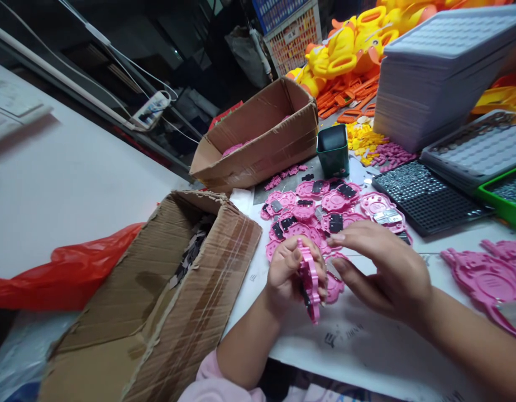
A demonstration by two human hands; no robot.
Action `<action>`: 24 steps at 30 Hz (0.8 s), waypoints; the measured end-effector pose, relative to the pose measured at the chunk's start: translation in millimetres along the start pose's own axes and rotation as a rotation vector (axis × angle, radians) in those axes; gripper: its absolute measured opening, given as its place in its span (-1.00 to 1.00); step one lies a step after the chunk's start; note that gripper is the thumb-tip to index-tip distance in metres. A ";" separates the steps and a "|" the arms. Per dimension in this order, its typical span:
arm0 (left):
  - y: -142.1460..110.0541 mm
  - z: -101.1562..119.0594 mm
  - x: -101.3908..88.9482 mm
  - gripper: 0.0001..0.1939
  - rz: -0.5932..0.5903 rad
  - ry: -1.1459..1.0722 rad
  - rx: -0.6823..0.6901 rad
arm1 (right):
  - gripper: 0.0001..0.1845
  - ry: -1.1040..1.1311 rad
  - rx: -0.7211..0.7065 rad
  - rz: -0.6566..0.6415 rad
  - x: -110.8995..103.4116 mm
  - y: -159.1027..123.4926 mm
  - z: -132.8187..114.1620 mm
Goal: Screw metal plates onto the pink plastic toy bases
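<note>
My left hand (283,268) is closed around a pink plastic casing (311,285), held on edge so that its scalloped rim faces me. A dark part shows at the casing's lower side. Just to the right hovers my right hand (383,268), its fingers apart and thumb stretched toward the casing, with nothing visible in it. Behind both hands lies a spread of pink casings (304,209), several with black pieces (335,223) on them. One casing near the right hand carries a shiny metal plate (387,216).
Two cardboard boxes, a near one (199,301) and a far one (262,148), stand left. A dark green container (333,151), a black screw tray (434,206), stacked white trays (421,95) and yellow duck toys (342,50) lie beyond. More pink casings (488,273) lie right.
</note>
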State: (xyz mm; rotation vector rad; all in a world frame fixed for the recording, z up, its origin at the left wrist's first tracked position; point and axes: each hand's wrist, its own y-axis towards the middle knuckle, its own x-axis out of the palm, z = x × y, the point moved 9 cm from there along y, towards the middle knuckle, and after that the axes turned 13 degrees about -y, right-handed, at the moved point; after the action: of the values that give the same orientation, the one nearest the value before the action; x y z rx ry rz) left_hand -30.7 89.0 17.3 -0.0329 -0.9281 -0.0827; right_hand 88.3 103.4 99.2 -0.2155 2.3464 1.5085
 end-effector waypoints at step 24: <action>4.2 41.1 -15.9 -0.77 0.412 0.304 0.375 | -0.68 -0.347 -0.061 -0.173 41.6 -14.5 -13.8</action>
State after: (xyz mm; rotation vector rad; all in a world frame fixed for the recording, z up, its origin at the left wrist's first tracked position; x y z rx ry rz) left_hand -72.6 96.7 29.3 0.1335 -0.6060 0.4572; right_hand 51.2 87.2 76.9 -0.1530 1.9606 1.4076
